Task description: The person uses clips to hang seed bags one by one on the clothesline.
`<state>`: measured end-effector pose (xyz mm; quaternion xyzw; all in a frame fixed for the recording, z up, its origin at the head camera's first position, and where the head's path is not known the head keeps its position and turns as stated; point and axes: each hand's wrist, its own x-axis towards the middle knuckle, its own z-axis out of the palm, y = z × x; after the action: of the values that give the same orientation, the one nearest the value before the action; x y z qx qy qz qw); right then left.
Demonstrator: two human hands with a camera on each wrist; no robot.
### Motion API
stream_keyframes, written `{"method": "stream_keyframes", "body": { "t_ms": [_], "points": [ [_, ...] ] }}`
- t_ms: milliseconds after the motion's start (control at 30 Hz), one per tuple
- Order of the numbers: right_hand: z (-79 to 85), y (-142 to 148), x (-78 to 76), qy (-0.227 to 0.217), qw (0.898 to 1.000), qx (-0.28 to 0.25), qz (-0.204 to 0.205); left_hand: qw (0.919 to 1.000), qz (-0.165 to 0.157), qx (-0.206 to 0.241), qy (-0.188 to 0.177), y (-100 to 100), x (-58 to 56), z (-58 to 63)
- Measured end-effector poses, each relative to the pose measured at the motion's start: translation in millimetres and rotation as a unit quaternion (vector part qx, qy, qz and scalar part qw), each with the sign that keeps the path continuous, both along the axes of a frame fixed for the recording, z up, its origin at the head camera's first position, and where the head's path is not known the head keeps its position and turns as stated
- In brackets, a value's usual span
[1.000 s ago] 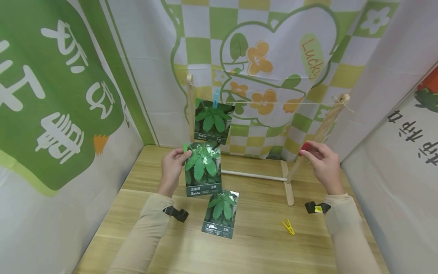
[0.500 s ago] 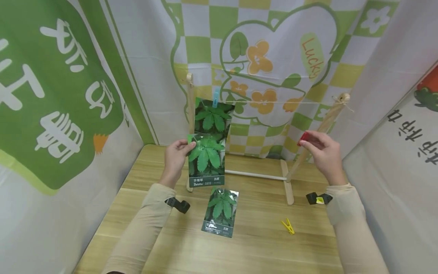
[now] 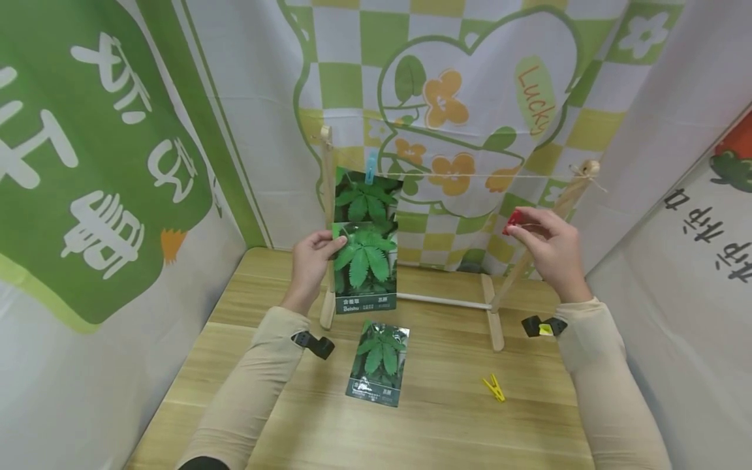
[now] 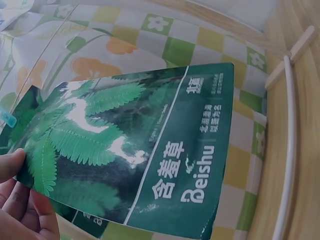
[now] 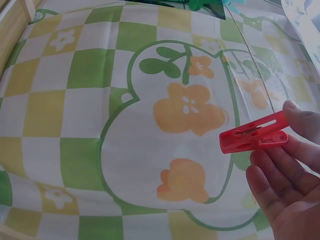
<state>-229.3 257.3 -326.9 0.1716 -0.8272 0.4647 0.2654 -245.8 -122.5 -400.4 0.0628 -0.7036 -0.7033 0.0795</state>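
My left hand (image 3: 313, 264) pinches the upper left edge of a glossy green seed packet (image 3: 365, 271) printed with a fern-like leaf. In the head view this packet overlaps the lower part of another seed packet (image 3: 358, 202), which hangs from the string (image 3: 482, 175) by a light blue clothespin (image 3: 371, 168). Over on the right, below the string, my right hand (image 3: 552, 248) pinches a red clothespin (image 5: 252, 136) between thumb and fingers. A third seed packet (image 3: 378, 364) lies face up on the table.
The string runs between two wooden posts, the right post (image 3: 572, 189) leaning. A white rod (image 3: 437, 300) joins the stand's feet low down. On the wooden table (image 3: 446, 431) lies a yellow clothespin (image 3: 494, 388). A patterned curtain (image 3: 337, 85) hangs behind.
The left hand has brought its seed packet up and to the right, in front of the hanging one. My right hand has risen slightly and shifted left with the red clothespin.
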Motion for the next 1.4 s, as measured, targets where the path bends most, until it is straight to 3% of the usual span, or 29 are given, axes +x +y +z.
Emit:
{"method": "stream_keyframes", "body": {
  "t_ms": [367,800,933,1400],
  "points": [
    [21.0,-15,-10.3,0.021,0.999,-0.017,0.035,0.9996,-0.017,0.019,0.014,18,-6.7,10.1],
    [43.8,-35,-22.0,0.045,0.994,-0.036,0.090,0.9991,-0.030,0.029,0.009,41,-16.1,13.9],
    [48.6,-39,-24.6,0.041,0.994,-0.039,0.091,0.9984,-0.042,0.038,0.004,51,-17.9,12.2],
    [67.1,-60,-37.8,0.033,0.996,0.006,0.079,0.9976,-0.041,0.056,0.002,72,-23.4,17.1]
  ]
}}
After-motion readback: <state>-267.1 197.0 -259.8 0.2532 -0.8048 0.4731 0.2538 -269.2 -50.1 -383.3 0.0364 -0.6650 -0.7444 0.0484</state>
